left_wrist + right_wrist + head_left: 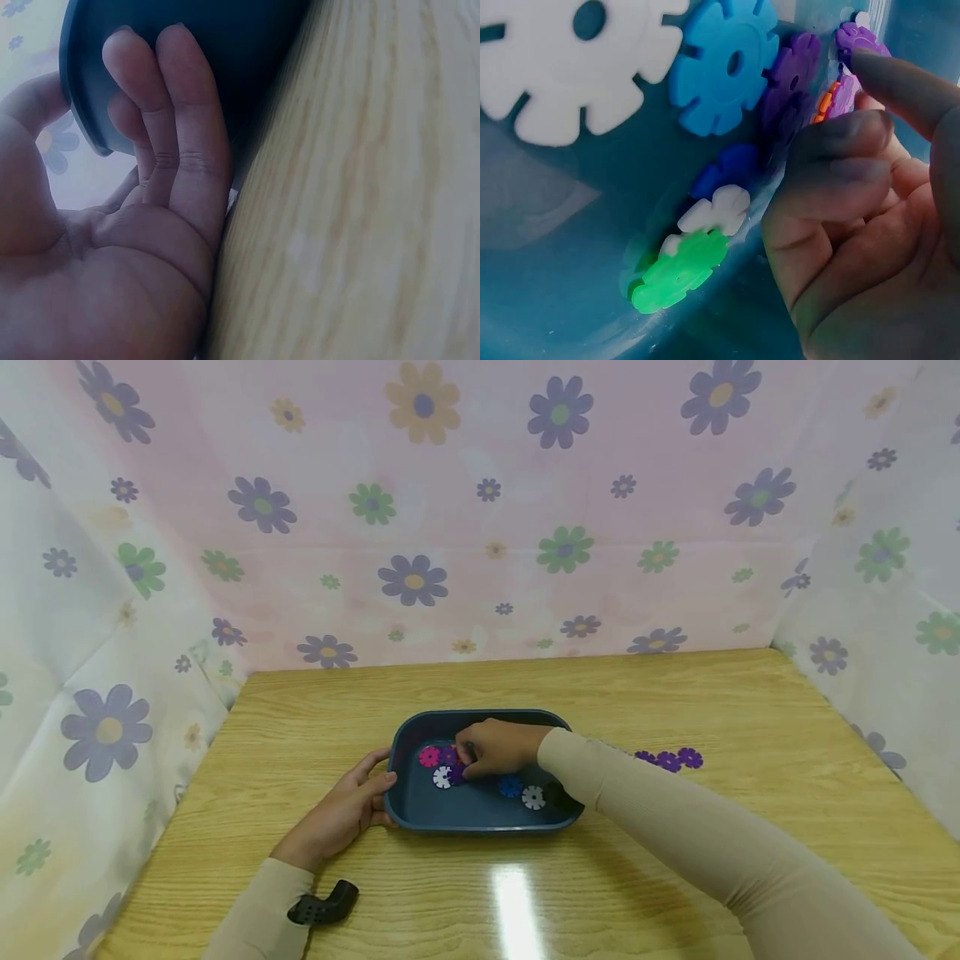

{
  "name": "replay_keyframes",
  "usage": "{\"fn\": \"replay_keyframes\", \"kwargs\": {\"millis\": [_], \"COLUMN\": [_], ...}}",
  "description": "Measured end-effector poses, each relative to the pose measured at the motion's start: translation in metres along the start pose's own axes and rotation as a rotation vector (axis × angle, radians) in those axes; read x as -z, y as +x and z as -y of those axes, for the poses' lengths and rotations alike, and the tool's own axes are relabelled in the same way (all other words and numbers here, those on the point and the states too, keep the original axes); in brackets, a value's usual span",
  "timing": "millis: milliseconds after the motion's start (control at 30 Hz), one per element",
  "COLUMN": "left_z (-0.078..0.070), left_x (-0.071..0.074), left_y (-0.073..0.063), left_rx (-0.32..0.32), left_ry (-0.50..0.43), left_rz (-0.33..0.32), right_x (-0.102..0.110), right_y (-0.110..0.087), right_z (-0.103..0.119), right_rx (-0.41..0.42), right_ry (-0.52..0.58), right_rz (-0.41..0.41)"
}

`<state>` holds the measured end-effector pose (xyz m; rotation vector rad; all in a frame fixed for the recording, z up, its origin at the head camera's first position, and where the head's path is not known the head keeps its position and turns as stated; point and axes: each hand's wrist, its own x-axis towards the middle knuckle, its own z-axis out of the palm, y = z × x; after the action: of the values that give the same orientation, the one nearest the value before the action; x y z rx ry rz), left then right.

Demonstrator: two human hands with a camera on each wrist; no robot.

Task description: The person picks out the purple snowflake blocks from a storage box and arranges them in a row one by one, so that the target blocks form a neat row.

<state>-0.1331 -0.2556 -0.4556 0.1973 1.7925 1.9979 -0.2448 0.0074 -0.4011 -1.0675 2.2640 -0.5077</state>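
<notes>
A dark blue plastic tray (480, 827) sits on the table. My left hand (352, 806) holds its left end, the thumb over the rim and the fingers against the outer wall. Inside the tray is my right hand (498, 747), fingers bent among flower-shaped notched discs. Its thumb tip is at a purple disc (851, 37); an orange disc (825, 103) shows beyond. Whether it pinches a disc is hidden. Near it lie a pink disc (429, 757) and a white disc (442, 777). A blue disc (510, 787) and a pale disc (533, 797) lie under the right wrist.
In the right wrist view, a green disc (681, 271) lies by the tray wall. Several purple discs (668, 762) lie in a row on the wooden table (337, 710), right of the tray and partly behind the right sleeve. A flowered cloth (450, 527) hangs behind the table.
</notes>
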Motion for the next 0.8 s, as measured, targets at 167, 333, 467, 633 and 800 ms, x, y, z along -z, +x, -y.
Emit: {"fn": "replay_keyframes", "kwargs": {"millis": [167,333,467,633,800], "left_z": [0.0,-0.001,-0.002,-0.001,0.0], "left_x": [0.0,-0.002,-0.003,-0.003,-0.002], "left_y": [0.0,0.0,-0.001,-0.001,0.0], "left_rx": [-0.006,-0.007,-0.006,-0.005,-0.005], "left_ry": [-0.011,-0.015,-0.008,-0.005,-0.006], "left_rz": [0.01,0.013,0.006,0.005,-0.002], "right_x": [0.002,0.009,0.018,0.03,0.037], "right_y": [-0.002,-0.011,-0.023,-0.047,-0.075], "right_z": [0.002,0.005,0.007,0.005,0.0], "right_rx": [0.018,0.07,0.118,0.167,0.174], "right_ry": [0.04,0.05,0.08,0.162,0.24], "right_rz": [0.02,0.01,-0.044,-0.118,-0.205]}}
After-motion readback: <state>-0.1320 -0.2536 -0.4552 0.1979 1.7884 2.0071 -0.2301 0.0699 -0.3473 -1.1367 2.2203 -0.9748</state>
